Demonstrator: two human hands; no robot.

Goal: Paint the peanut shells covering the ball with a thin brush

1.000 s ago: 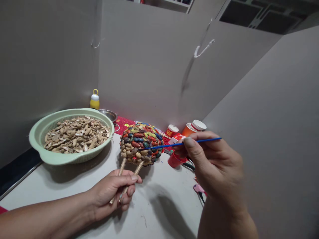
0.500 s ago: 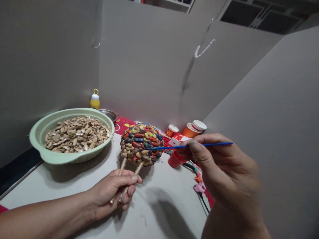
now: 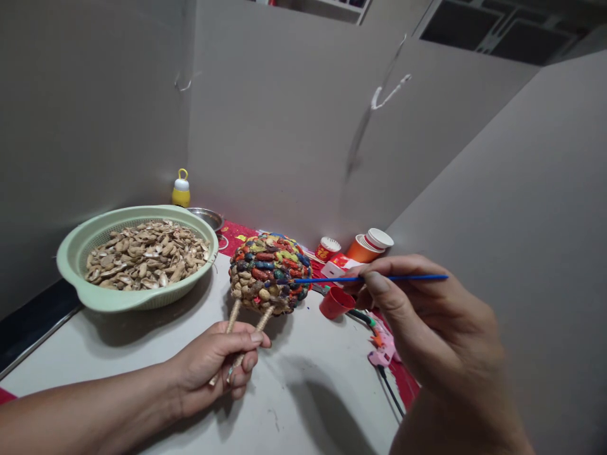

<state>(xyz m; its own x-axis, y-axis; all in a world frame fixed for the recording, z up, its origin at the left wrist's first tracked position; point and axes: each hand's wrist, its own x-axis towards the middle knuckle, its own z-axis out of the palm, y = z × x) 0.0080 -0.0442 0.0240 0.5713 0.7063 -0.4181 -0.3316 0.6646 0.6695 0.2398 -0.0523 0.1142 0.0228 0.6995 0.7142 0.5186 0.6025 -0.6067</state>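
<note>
A round craft piece (image 3: 265, 268) covered in peanut shells is held above the white table. Many of its shells are painted red, blue, yellow and green; those at the lower left are bare tan. Two cord-wrapped sticks (image 3: 262, 321) extend down from it, and my left hand (image 3: 232, 357) is closed around them. Between thumb and fingers, my right hand (image 3: 417, 322) pinches a thin blue paintbrush (image 3: 327, 279). The brush points left, its dark tip at the shells near the lower middle of the piece; whether it touches them I cannot tell.
A green colander (image 3: 137, 303) full of peanut shells stands at left, near a yellow bottle (image 3: 181, 193) and metal bowl (image 3: 208, 218). Behind my right hand are a red cup (image 3: 336, 303), stacked paper cups (image 3: 370, 243) and a pink glue gun (image 3: 383, 355) with its cord.
My right hand and the paintbrush have shifted slightly to the right, taking the brush tip right across the shells. My left hand and the craft piece stay where they were.
</note>
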